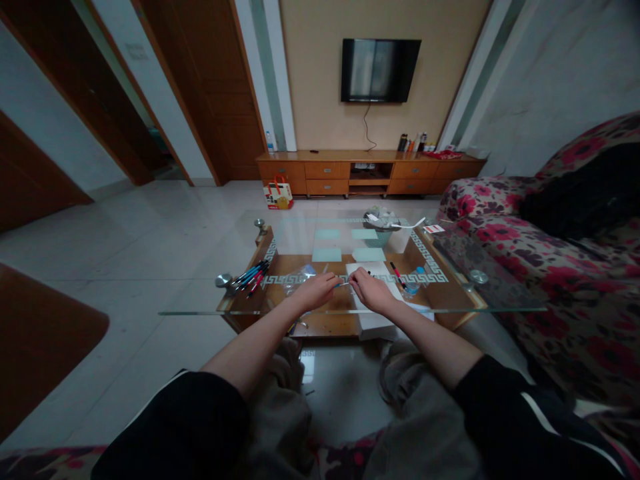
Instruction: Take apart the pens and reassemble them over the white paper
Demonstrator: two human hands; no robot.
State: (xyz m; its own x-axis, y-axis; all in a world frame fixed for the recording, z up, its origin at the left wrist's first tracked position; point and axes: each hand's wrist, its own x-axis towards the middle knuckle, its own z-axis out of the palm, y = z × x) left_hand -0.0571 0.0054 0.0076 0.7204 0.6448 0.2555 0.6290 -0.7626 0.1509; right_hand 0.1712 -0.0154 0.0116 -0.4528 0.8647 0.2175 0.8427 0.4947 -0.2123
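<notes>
With both hands (345, 288) pinching one thin pen (344, 285) between closed fingers over the glass surface (450, 303), it could slip and roll off.

Wall television (380, 70) above wooden cabinet (370, 172)

A glass-topped coffee table (500, 308) fills the middle of the frame. On it lie a bunch of pens (251, 276) at left, a white sheet of paper (373, 270) at centre, and a basket (381, 235) further back.
</notes>
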